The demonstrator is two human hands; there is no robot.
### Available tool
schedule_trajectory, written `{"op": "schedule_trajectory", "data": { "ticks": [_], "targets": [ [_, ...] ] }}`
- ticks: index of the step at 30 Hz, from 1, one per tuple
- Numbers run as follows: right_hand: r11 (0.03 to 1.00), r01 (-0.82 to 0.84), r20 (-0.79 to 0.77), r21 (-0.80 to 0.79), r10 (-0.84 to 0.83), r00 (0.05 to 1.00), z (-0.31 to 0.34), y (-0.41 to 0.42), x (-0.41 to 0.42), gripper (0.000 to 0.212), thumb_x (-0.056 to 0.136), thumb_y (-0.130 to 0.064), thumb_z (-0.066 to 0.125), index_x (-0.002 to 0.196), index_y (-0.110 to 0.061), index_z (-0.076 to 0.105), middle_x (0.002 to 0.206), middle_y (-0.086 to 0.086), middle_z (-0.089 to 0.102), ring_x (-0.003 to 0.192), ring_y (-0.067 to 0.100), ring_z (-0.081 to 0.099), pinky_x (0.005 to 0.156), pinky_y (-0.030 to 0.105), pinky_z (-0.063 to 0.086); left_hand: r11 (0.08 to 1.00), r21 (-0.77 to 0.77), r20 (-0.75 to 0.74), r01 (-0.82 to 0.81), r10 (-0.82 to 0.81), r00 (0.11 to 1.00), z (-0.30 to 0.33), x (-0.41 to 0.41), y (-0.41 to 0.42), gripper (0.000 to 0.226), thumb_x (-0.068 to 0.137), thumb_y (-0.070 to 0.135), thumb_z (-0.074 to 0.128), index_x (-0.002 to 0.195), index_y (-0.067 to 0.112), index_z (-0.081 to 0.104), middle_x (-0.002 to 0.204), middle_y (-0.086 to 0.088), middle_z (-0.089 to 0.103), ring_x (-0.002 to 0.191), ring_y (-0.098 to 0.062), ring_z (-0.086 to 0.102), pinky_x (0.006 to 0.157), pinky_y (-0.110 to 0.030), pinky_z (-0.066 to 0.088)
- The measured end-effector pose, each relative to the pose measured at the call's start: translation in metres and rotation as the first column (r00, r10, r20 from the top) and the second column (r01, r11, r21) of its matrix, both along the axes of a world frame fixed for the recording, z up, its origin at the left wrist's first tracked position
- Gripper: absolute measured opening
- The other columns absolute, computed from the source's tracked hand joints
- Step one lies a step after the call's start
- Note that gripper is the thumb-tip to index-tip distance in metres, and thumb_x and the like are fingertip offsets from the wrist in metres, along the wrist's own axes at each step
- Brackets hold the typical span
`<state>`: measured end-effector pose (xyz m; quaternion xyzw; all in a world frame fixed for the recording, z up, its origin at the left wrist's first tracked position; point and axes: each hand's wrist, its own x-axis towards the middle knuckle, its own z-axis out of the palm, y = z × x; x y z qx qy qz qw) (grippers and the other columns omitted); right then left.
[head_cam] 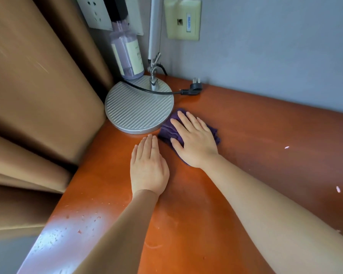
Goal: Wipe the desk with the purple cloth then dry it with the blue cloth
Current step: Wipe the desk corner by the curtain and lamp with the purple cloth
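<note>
One purple cloth (171,130) flat beneath the right hand (196,141)

Soft daylight; pale glare on desk (53,232) near-left corner; wide-angle bending at edges; bottle (127,54) blurred.

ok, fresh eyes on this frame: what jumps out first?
The right hand pressed flat on the purple cloth in mid-frame, on the orange desk just right of the ribbed round lamp base. The left hand lies flat on the bare desk beside it. Behind, an unplugged black plug lies by the wall, and a purple bottle stands in the corner.
</note>
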<state>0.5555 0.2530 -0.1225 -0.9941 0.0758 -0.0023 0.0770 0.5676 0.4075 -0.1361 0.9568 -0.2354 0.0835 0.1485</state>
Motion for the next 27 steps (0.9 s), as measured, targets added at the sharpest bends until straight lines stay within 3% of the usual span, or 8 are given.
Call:
{"op": "schedule_trajectory", "data": {
  "ticks": [2,7,10,12,16,21,27],
  "targets": [
    [1.0,0.022,0.005,0.003,-0.022,1.0,0.0,0.005,0.001,0.059,0.099,-0.045,0.034,0.152,-0.021,0.024,0.161,0.002,0.012,0.149,0.022,0.007,0.12,0.037,0.003,1.0,-0.005,-0.002,-0.019,0.019,1.0,0.001,0.0,0.0,0.053,0.089,0.019,0.029,0.132,-0.001,0.052,0.134,-0.018,0.055,0.127,-0.033,0.05,0.109,-0.045,0.034],
    [0.977,-0.212,-0.031,-0.016,0.211,0.977,0.002,0.01,-0.022,0.062,0.093,-0.05,0.023,0.149,-0.024,0.034,0.159,0.001,0.022,0.148,0.02,0.015,0.118,0.036,0.006,0.999,-0.021,-0.032,-0.037,0.036,0.999,0.002,-0.001,0.001,0.055,0.09,0.019,0.026,0.133,-0.004,0.051,0.133,-0.02,0.055,0.127,-0.035,0.05,0.109,-0.046,0.034],
    [0.965,-0.262,-0.049,-0.014,0.261,0.964,0.003,0.002,-0.018,0.064,0.092,-0.051,0.021,0.148,-0.024,0.036,0.158,0.0,0.024,0.147,0.02,0.018,0.117,0.033,0.005,0.999,-0.03,-0.031,-0.032,0.031,0.999,0.003,-0.001,0.001,0.054,0.089,0.017,0.027,0.131,-0.005,0.052,0.13,-0.021,0.057,0.124,-0.036,0.052,0.107,-0.048,0.038],
    [0.967,-0.253,-0.036,-0.022,0.252,0.967,0.005,-0.008,-0.008,0.064,0.092,-0.052,0.018,0.149,-0.026,0.032,0.159,-0.002,0.02,0.147,0.018,0.015,0.116,0.03,0.001,0.999,-0.034,-0.024,-0.035,0.034,0.999,0.002,-0.001,0.002,0.053,0.088,0.016,0.028,0.13,-0.005,0.053,0.128,-0.021,0.058,0.122,-0.036,0.054,0.105,-0.048,0.038],
    [0.99,-0.144,0.006,-0.003,0.144,0.99,0.003,-0.024,0.006,0.054,0.1,-0.042,0.035,0.151,-0.025,0.027,0.16,-0.002,0.016,0.148,0.017,0.01,0.118,0.031,0.001,0.999,-0.033,-0.005,-0.034,0.034,0.999,0.001,0.0,0.002,0.054,0.086,0.016,0.029,0.128,-0.006,0.055,0.126,-0.021,0.06,0.12,-0.037,0.055,0.104,-0.047,0.038],
    [0.999,0.044,-0.015,0.02,-0.044,0.999,0.005,-0.014,0.012,0.055,0.101,-0.04,0.031,0.153,-0.024,0.019,0.162,-0.002,0.007,0.149,0.017,0.003,0.119,0.033,-0.001,0.999,-0.005,-0.009,-0.037,0.037,0.999,0.003,-0.001,0.002,0.054,0.087,0.019,0.028,0.128,-0.004,0.056,0.126,-0.02,0.06,0.12,-0.036,0.056,0.105,-0.046,0.036],
    [0.997,-0.08,-0.001,0.007,0.08,0.997,0.002,0.004,-0.026,0.06,0.092,-0.043,0.025,0.146,-0.02,0.041,0.156,0.003,0.028,0.146,0.022,0.023,0.118,0.037,0.012,0.998,0.052,-0.041,-0.033,0.035,0.999,0.007,0.0,0.0,0.055,0.089,0.024,0.026,0.128,0.002,0.058,0.13,-0.016,0.059,0.124,-0.033,0.053,0.108,-0.043,0.034]
  ]
}}
